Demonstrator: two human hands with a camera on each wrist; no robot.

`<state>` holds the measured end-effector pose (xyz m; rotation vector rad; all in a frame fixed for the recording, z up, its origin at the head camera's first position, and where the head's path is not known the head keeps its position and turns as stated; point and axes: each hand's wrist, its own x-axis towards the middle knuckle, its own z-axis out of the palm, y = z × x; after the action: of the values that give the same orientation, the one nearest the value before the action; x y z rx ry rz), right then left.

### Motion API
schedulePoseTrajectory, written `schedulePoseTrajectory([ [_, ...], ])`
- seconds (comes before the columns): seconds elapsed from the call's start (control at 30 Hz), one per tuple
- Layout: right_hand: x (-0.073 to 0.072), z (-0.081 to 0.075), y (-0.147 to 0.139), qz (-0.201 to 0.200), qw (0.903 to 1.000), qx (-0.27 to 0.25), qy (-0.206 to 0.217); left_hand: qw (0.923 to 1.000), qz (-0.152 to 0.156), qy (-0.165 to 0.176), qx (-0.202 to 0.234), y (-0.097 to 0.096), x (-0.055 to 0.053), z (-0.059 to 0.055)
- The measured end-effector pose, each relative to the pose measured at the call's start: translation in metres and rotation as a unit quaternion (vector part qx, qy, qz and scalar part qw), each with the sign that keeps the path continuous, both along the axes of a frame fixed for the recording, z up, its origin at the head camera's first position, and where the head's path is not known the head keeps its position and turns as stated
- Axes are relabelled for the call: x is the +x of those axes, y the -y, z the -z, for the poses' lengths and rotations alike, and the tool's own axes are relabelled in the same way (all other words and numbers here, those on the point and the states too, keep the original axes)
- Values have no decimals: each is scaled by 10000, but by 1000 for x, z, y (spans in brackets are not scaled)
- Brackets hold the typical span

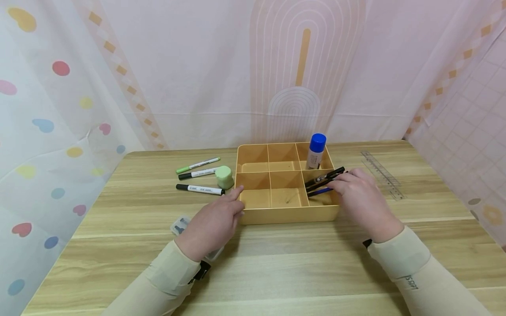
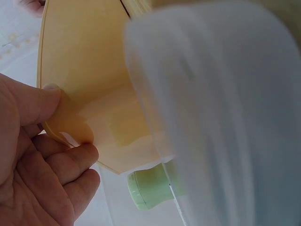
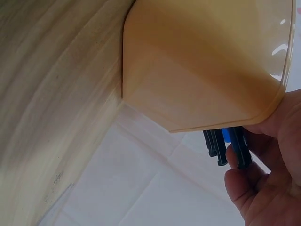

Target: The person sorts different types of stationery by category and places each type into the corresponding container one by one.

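Note:
A yellow desk organizer (image 1: 290, 216) with several compartments stands on the table. My left hand (image 1: 215, 224) grips its front left corner; in the left wrist view the thumb presses the outer wall (image 2: 94, 52) and the other fingers curl at the rim. Over the front right compartment, my right hand (image 1: 361, 199) holds the ends of several dark pens (image 1: 325, 179), one of them blue. Seen from the right wrist, the pen ends (image 3: 242, 153) stick out past the rim between curled fingers. In the back right compartment a blue-capped glue stick (image 1: 315, 153) stands upright.
Left of the organizer lie a green pen (image 1: 197, 165), two black-capped markers (image 1: 200, 189) and a light green waisted block (image 1: 224, 177). A clear plastic case (image 1: 179, 224) is partly hidden under my left hand. A transparent ruler (image 1: 381, 173) lies at the right; a curtain hangs behind.

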<state>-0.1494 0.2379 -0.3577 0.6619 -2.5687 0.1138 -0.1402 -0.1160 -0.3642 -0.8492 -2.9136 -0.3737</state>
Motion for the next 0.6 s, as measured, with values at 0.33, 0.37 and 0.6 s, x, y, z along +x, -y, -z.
schedulePoseTrajectory([
  [0.33,0,1,2,148,9998,-80,134,10000,-4,22,13,0,0,-1],
  [0.37,1,1,2,163,9997,-83,136,10000,-10,27,12,0,0,0],
  [0.6,0,2,2,237,9994,-247,-66,10000,-19,56,-33,0,0,0],
])
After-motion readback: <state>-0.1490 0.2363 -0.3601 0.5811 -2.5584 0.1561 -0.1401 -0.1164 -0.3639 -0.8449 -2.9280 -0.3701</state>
